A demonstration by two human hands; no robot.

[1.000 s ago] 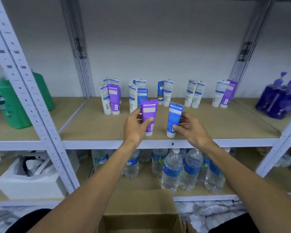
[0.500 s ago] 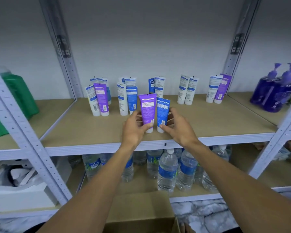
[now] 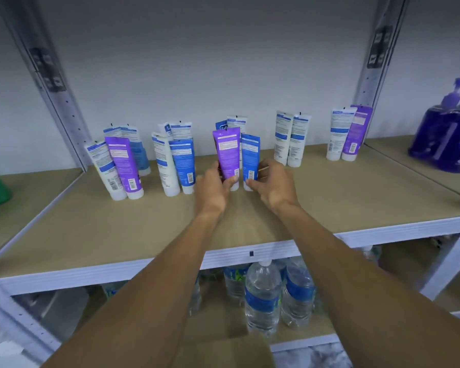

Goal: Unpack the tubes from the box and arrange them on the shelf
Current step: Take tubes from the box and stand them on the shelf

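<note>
Purple tube (image 3: 227,152), blue tube (image 3: 250,158), tan shelf (image 3: 117,229).

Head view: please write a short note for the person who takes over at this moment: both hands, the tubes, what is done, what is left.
Left hand grips the purple tube; right hand pinches the blue tube.
Both stand cap down, side by side, at mid shelf.
Done: other tubes stand in groups along the back.
Left: release these two, then check the box below; its inside is not visible.
</note>
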